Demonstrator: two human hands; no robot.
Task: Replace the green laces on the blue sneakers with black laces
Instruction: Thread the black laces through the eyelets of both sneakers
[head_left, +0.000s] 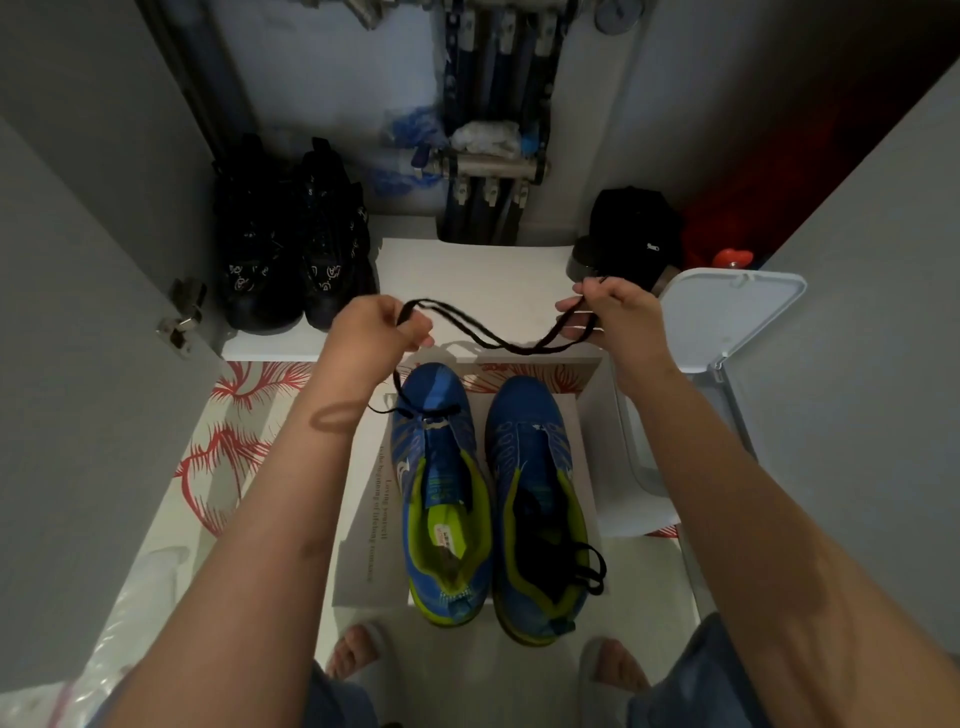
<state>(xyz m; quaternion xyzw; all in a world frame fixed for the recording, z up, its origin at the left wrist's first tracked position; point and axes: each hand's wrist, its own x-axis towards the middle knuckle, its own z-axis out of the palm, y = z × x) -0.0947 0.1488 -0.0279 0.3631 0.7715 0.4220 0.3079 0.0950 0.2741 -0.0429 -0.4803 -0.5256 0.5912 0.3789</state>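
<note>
Two blue sneakers with yellow-green lining stand side by side on a white box, toes away from me. The left sneaker (439, 483) has a black lace (498, 340) threaded through its front eyelets. Both lace strands rise from the toe and hang in a sagging double span between my hands. My left hand (382, 325) grips the strands at the left. At the right, my right hand (605, 312) pinches the lace ends. The right sneaker (537, 499) shows no lace in its eyelets; a second black lace (582, 564) lies loosely inside and over its opening.
A pair of black shoes (291, 254) stands at the back left. A black cap (636, 234) and a white bin with open lid (722, 322) are at the right. Pipes run up the back wall. The white box (363, 545) lies on a red-patterned surface. My feet show below.
</note>
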